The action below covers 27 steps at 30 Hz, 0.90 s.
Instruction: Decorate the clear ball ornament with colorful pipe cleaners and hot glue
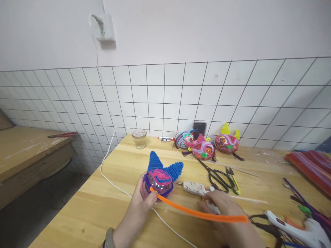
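My left hand (141, 199) is closed round a clear ball (158, 186) wrapped partly in pink and purple pipe cleaner. Two blue ear-shaped pieces (173, 171) stand up from its top. From near my left thumb, an orange pipe cleaner (199, 214) stretches out to the right and passes in front of my right hand (222, 206). That hand, a little blurred, has its fingers curled round the handle of a white glue gun (193, 187) lying on the table. The gun's nozzle points left, towards the ball.
Black scissors (218, 177) and yellow snips (236, 182) lie beyond the glue gun. Several finished pipe-cleaner heads (203, 148) and a glass of liquid (139, 139) stand near the wall. A second glue gun (294, 227) rests at right; a white cable (113, 186) crosses the table (85, 213).
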Tool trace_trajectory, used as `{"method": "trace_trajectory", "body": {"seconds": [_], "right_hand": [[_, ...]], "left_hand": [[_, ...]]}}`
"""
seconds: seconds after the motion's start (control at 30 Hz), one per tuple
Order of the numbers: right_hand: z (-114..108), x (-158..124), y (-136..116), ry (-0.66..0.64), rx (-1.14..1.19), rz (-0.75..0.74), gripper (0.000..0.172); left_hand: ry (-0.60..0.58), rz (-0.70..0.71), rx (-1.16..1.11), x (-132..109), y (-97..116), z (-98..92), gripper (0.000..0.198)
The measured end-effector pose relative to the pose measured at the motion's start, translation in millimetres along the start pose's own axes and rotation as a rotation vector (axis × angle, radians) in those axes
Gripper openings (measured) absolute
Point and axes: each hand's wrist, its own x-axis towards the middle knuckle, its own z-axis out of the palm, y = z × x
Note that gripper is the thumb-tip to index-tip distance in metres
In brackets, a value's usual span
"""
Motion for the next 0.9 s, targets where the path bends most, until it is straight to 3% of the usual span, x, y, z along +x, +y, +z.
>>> {"method": "trace_trajectory", "body": {"seconds": [0.07, 0.13, 0.23, 0.4, 0.67, 0.9], "right_hand": [[2.8, -6.4, -12.2, -0.039, 0.126, -0.165, 0.007], [3.0, -12.2, -23.5, -0.104, 0.228, -0.329, 0.022], [-1.2, -16.7, -34.8, -0.138, 0.255, -0.43, 0.024], [-7.5, -16.4, -42.5, -0.15, 0.306, -0.44, 0.012], [-6.8, -17.0, -51.8, -0.035, 0.52, -0.372, 0.024], [-2.2, -15.5, -51.9, 0.061, 0.541, -0.362, 0.028]], "left_hand": [[-0.012, -0.013, 0.042, -3.1, -6.1, 2.0, 0.052], [-0.028, -0.075, 0.092, -7.1, -8.6, 6.2, 0.052], [-0.055, -0.11, 0.152, -12.7, -8.5, 13.4, 0.055], [-0.125, -0.081, 0.208, -16.7, -10.7, 19.4, 0.05], [-0.146, -0.117, 0.237, -18.6, -8.0, 23.9, 0.048], [-0.163, -0.158, 0.216, -20.3, -10.5, 24.5, 0.052]]}}
